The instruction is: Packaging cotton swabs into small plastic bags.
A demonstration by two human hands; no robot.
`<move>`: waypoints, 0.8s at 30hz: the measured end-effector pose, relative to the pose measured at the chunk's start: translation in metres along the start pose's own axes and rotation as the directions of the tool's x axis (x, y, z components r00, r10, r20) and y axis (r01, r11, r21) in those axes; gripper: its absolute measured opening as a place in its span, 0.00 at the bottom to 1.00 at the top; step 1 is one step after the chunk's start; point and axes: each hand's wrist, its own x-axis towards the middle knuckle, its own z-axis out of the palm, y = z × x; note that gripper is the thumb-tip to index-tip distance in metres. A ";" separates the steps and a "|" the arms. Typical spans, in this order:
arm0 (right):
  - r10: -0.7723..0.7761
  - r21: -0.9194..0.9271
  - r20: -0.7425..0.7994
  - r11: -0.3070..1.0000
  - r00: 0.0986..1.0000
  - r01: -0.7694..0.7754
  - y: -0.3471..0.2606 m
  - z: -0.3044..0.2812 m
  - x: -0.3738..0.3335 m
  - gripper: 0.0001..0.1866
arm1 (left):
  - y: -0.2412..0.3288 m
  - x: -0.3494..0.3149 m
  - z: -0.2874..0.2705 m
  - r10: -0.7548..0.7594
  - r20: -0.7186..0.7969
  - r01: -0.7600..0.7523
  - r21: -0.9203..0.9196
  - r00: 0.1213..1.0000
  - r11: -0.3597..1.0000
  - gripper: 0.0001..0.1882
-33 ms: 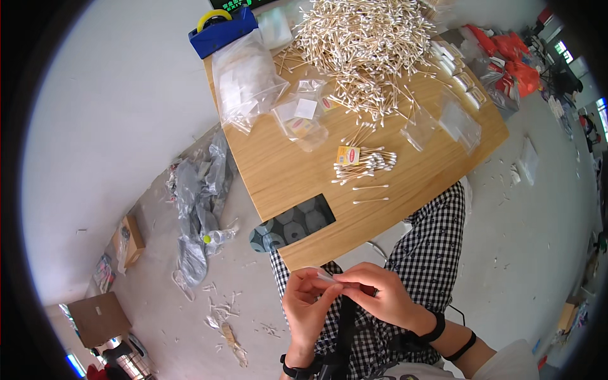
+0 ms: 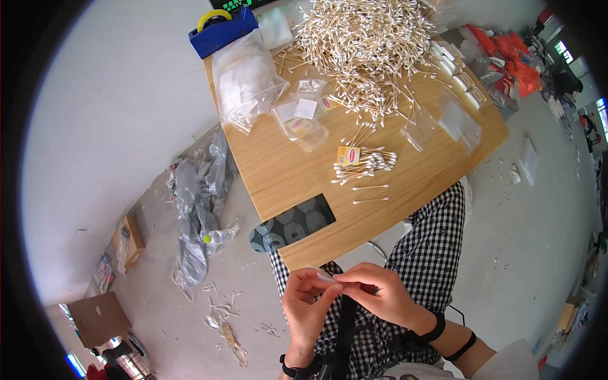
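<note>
Over my lap, just off the table's near edge, my left hand [image 2: 308, 303] and my right hand [image 2: 379, 292] meet at the fingertips. Both are closed in a pinch on a small whitish, see-through piece [image 2: 325, 277], mostly hidden by the fingers; it looks like thin plastic. On the table ahead lies a small heap of cotton swabs [image 2: 373, 166], with a yellow-and-red printed card [image 2: 348, 155] on top. Two single swabs [image 2: 370, 200] rest apart on the near side of that heap. Behind it spreads a large pile of cotton swabs [image 2: 367, 50].
At the table's far left stand a blue tape dispenser [image 2: 223, 33] and a clear bag of white pieces [image 2: 244, 85]. Empty clear bags [image 2: 460, 123] lie at the right, beside filled packs [image 2: 467, 85]. A dark patterned panel [image 2: 294, 223] overhangs the left edge. Grey plastic [image 2: 193, 215] litters the floor.
</note>
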 end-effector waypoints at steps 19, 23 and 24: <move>-0.041 -0.097 -0.155 0.995 0.987 0.026 -0.003 0.013 0.007 0.13 | -0.009 0.002 0.001 0.076 -0.013 -0.076 -0.001 0.997 0.997 0.08; -0.252 -0.330 -0.138 0.923 0.958 0.196 -0.002 0.019 0.011 0.17 | -0.004 0.001 -0.001 -0.008 -0.039 0.002 -0.149 0.999 0.989 0.06; -0.280 -0.369 -0.127 0.904 0.952 0.216 -0.001 0.021 0.011 0.18 | -0.004 0.000 -0.002 -0.056 -0.063 0.045 -0.174 0.996 0.984 0.06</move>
